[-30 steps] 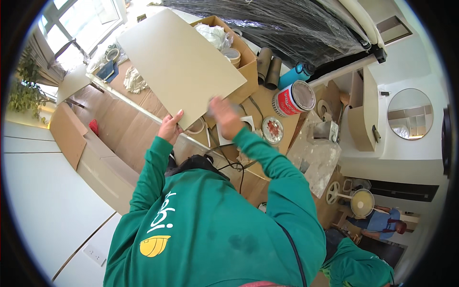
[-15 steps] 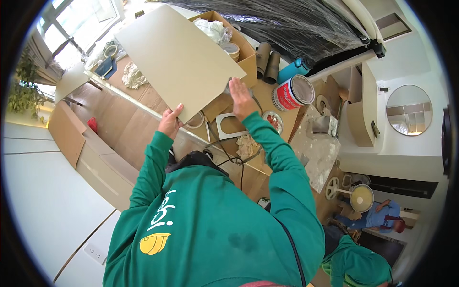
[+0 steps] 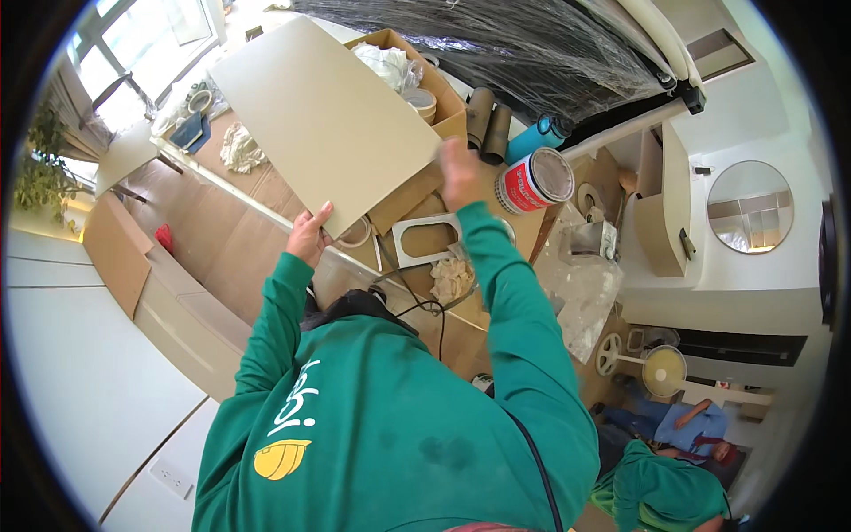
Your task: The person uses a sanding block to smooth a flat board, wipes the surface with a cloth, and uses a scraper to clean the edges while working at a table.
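Note:
A large flat beige panel (image 3: 324, 115) lies tilted away from me across the worktable. My left hand (image 3: 308, 235) grips its near left corner, thumb on top and fingers underneath. At the near right corner my right hand (image 3: 461, 176) is beside the panel's edge, smeared by motion; its fingers and anything in them cannot be made out. Below the panel's near edge lie a white oval-cut frame (image 3: 404, 238), a crumpled cream cloth (image 3: 452, 278) and a roll of tape (image 3: 356, 233). A red and white paint can (image 3: 516, 184) stands right of my right hand.
Behind the panel stands a cardboard box (image 3: 448, 97) with plastic-wrapped things. Dark tubes (image 3: 495, 135) and a blue bottle (image 3: 539, 137) are beside it. A black cable (image 3: 441, 324) hangs near me. At the lower right are a fan (image 3: 663, 371) and two people (image 3: 700, 426), (image 3: 660, 486).
My right hand has shifted right, off the panel's corner, and blurred. The left hand keeps its grip on the panel. The view has shifted slightly, and the person in blue has moved lower.

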`<state>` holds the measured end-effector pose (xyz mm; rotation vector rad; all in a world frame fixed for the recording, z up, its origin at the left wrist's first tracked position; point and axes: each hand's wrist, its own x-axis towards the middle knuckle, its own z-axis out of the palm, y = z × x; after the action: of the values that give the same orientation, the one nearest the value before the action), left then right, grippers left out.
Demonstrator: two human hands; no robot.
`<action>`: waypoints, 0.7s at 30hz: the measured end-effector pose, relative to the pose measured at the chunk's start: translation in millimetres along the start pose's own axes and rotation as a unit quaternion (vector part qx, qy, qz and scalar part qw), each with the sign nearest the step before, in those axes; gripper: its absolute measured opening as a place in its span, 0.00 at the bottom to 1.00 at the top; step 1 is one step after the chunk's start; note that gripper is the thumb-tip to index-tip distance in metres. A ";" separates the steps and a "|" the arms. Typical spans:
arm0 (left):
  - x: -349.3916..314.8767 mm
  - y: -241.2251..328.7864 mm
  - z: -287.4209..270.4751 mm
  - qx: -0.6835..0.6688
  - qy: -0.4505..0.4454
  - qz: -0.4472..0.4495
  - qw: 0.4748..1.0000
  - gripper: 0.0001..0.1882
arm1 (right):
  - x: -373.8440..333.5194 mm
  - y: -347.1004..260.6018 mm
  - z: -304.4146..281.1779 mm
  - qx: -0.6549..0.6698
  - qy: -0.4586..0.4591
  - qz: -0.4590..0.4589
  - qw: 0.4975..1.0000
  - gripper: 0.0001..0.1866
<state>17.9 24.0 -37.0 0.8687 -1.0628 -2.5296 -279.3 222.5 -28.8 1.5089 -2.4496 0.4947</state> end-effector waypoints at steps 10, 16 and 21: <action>10.2 -4.0 5.8 -0.019 -0.027 -0.012 0.999 0.21 | -42.1 99.6 18.7 0.142 0.119 0.199 0.962 0.23; 5.2 -3.4 5.7 -0.025 -0.014 0.006 1.000 0.21 | -7.0 3.9 -13.5 0.295 0.175 0.249 0.906 0.19; 7.0 -5.5 7.2 -0.027 -0.021 0.011 0.999 0.22 | -2.6 -3.8 -10.4 0.334 0.197 0.271 0.881 0.18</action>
<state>7.9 28.8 -40.0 0.7874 -1.0054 -2.5560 -274.6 227.1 -19.6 0.7045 -2.4313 1.7045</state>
